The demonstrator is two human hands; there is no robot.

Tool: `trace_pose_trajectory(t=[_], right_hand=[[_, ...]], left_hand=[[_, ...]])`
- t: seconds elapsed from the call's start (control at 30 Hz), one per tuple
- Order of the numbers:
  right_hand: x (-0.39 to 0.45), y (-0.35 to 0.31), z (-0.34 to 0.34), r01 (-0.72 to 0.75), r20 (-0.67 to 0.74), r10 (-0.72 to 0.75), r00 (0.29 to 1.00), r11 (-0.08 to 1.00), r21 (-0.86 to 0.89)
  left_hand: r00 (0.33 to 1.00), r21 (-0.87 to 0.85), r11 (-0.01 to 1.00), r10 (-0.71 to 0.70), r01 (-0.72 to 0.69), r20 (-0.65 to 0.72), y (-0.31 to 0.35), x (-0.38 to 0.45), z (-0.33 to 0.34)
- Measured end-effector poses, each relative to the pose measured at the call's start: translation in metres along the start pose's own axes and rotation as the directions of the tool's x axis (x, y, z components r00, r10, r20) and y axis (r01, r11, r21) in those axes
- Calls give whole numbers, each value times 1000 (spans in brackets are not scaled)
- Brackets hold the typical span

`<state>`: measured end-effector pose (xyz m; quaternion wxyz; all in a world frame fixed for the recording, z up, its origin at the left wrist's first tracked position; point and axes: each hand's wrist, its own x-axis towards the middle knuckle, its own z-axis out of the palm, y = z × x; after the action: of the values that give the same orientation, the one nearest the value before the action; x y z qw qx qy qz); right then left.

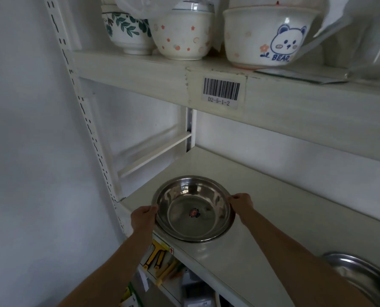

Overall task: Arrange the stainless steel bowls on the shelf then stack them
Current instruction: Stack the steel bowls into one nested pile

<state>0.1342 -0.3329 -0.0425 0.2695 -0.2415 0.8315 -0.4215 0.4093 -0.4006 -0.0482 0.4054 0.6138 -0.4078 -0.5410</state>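
Observation:
A stainless steel bowl (193,209) with a small sticker in its bottom sits at the left front of the white middle shelf (262,209). It looks nested in a second steel bowl, whose rim shows just outside it. My left hand (143,217) pinches the rim on the left. My right hand (242,203) pinches the rim on the right. Another stainless steel bowl (359,275) lies at the lower right of the same shelf, cut off by the frame edge.
The upper shelf (295,103) carries ceramic bowls: a leaf-patterned one (127,29), a star-patterned one (182,34) and a bear-printed one (266,38). A perforated upright post (89,129) runs down the left. Boxes and packets (160,262) fill the shelf below.

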Motion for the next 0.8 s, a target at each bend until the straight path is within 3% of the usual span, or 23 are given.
trace_pose_trajectory(t=[0.27,0.5,0.8], right_hand=[[-11,28,-59,-27,-117,34,993,998,61],[-22,49,-107,-65,-200,77,977,996,65],[-38,67,-137,-104,-235,108,966,994,32]], left_hand=[[991,77,990,109,-115,79,-9,-32,42],[987,28,997,66,-71,149,-23,-68,77],[977,58,986,148,-158,153,-39,-106,92]])
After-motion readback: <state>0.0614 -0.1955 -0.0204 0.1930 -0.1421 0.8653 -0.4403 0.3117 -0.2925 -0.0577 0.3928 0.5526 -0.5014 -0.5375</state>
